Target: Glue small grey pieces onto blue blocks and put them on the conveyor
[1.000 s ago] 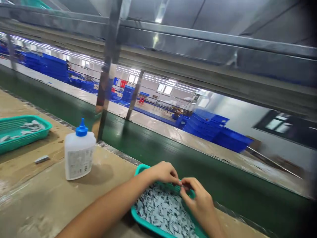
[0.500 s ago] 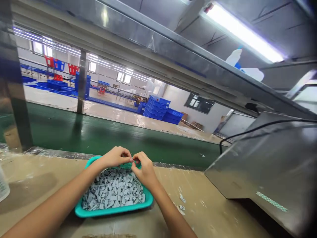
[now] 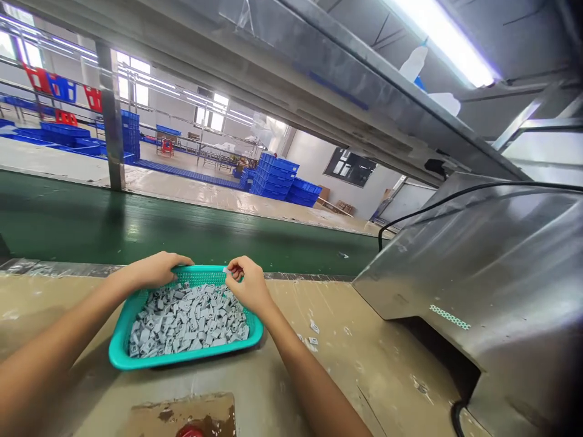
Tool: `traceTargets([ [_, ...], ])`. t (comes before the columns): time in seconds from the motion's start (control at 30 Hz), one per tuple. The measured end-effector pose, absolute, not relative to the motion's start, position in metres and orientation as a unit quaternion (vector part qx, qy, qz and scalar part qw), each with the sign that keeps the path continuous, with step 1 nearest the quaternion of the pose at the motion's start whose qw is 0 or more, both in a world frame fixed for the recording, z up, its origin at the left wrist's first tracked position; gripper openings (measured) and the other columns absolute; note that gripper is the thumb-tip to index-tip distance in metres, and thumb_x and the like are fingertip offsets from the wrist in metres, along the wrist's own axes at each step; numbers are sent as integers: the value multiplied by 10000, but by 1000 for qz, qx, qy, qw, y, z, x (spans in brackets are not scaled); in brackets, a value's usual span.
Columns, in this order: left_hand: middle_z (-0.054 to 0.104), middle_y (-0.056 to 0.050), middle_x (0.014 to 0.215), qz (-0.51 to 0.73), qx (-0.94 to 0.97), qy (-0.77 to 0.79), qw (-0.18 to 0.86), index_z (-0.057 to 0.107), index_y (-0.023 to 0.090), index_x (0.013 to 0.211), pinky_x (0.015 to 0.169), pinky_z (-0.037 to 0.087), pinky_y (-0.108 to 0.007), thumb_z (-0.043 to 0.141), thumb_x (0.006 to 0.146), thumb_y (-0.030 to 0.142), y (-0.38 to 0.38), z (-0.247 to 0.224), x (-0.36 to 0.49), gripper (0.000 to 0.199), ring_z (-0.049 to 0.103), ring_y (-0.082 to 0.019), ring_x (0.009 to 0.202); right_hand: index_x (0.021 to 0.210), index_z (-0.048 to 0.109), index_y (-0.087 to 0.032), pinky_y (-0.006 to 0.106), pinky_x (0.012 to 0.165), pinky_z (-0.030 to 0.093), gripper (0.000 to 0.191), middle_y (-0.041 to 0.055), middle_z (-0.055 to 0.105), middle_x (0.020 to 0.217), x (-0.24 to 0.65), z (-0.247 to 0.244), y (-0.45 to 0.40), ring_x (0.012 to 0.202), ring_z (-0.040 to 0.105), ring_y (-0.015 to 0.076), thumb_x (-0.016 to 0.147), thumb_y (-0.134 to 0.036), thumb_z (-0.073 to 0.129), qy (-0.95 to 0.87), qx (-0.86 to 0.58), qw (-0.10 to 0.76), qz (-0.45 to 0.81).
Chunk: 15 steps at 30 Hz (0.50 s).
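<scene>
A shallow green plastic basket with a perforated far wall stands in front of me, holding many small grey plastic pieces. My left hand is at its far left corner, closed over the rim with the thumb on the inner side and the fingers along the top. Above the far right part of the basket, my right hand pinches one small light grey piece between thumb and fingertips. Its other fingers are curled.
Loose grey pieces lie right of the basket on the tan tabletop. Beyond it runs a green conveyor belt. A metal housing with a black cable rises at right. A brown patch with something red lies near the front edge.
My hands have parted: the left moved from the meeting point over the basket to its far left rim. The right keeps a small piece pinched. The view has shifted, showing more table in front.
</scene>
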<state>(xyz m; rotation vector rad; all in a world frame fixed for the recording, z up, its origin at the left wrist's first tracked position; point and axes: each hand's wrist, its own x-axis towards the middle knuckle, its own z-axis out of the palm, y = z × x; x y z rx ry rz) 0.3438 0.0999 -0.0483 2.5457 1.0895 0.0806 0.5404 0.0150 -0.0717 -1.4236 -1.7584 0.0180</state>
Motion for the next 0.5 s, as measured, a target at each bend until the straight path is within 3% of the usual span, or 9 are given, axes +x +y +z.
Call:
traceTargets([
  [0.2, 544, 33, 1176, 73, 897, 424, 101, 457, 378, 1196, 776, 431, -303, 389, 731, 185, 99, -60, 355, 507, 498, -240, 1050, 663, 532, -159, 205, 506, 416, 114, -10, 528, 635, 546, -75, 18, 549, 493, 107, 625, -62, 486, -689, -571, 446, -4],
  [0.4, 573, 27, 1104, 74, 899, 429, 55, 465, 364, 1198, 810, 410, -316, 455, 719, 156, 103, -63, 351, 522, 513, -244, 1014, 683, 558, -149, 234, 556, 424, 63, -10, 529, 644, 535, -71, 11, 571, 492, 104, 671, -93, 533, -672, -567, 476, 30],
  [0.5, 554, 31, 1092, 89, 900, 423, 63, 466, 293, 1213, 826, 376, -323, 470, 709, 129, 110, -69, 350, 529, 497, -234, 1019, 744, 593, -164, 245, 603, 446, 76, 4, 575, 738, 529, -60, -23, 655, 534, 110, 695, -108, 573, -687, -541, 481, 61],
])
